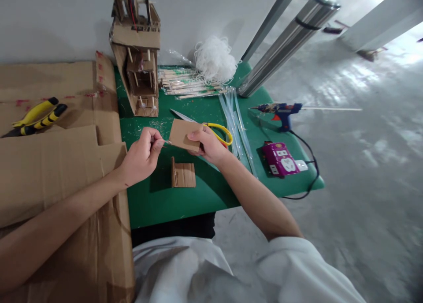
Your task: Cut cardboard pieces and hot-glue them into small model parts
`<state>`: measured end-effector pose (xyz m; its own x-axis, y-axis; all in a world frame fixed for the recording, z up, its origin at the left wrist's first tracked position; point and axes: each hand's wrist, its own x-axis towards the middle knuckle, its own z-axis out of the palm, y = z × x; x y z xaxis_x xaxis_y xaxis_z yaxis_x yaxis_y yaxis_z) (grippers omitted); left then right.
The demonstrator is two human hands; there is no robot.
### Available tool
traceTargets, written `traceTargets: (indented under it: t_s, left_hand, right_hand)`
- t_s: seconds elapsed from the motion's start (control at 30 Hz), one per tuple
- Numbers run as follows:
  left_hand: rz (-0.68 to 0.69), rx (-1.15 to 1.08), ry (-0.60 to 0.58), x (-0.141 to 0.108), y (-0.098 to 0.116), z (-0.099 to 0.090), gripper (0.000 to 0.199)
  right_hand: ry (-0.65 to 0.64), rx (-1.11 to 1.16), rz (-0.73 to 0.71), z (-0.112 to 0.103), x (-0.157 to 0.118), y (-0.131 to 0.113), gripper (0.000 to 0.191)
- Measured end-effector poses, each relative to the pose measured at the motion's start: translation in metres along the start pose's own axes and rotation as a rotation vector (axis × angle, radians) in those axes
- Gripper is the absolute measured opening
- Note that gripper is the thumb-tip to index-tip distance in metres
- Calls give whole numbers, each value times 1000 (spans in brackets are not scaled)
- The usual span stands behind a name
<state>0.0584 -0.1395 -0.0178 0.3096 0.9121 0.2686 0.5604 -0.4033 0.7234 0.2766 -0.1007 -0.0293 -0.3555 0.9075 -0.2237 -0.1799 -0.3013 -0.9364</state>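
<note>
My right hand (209,143) grips a small rectangular cardboard piece (181,133) by its right end, thumb on top. Close to that piece's left edge, my left hand (145,152) is closed in a pinch on a thin strip (168,142), too small to make out well. Below them a small L-shaped cardboard piece (184,175) rests on the green table (155,210), one flap upright. Scissors with yellow handles (228,134) lie partly hidden behind the held cardboard and my right hand.
A cardboard structure (142,38) stands at the back, beside wrapped sticks (188,82) and white string (216,60). Glue sticks (236,122), a blue glue gun (284,114) and a purple power socket (280,158) lie right. Pliers (39,117) lie on cardboard sheets (66,170) left.
</note>
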Motion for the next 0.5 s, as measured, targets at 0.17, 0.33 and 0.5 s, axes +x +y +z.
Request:
traceTargets:
  t_s: [0.17, 0.33, 0.5]
  left_hand:
    - [-2, -93, 3, -2, -4, 3, 16]
    - [-6, -206, 22, -2, -6, 5, 18]
    - [-38, -260, 102, 0, -9, 5, 19]
  right_hand:
    - [-5, 10, -12, -1, 0, 2, 26]
    - [8, 29, -21, 0, 0, 3, 26]
    - [7, 83, -62, -3, 1, 1, 24]
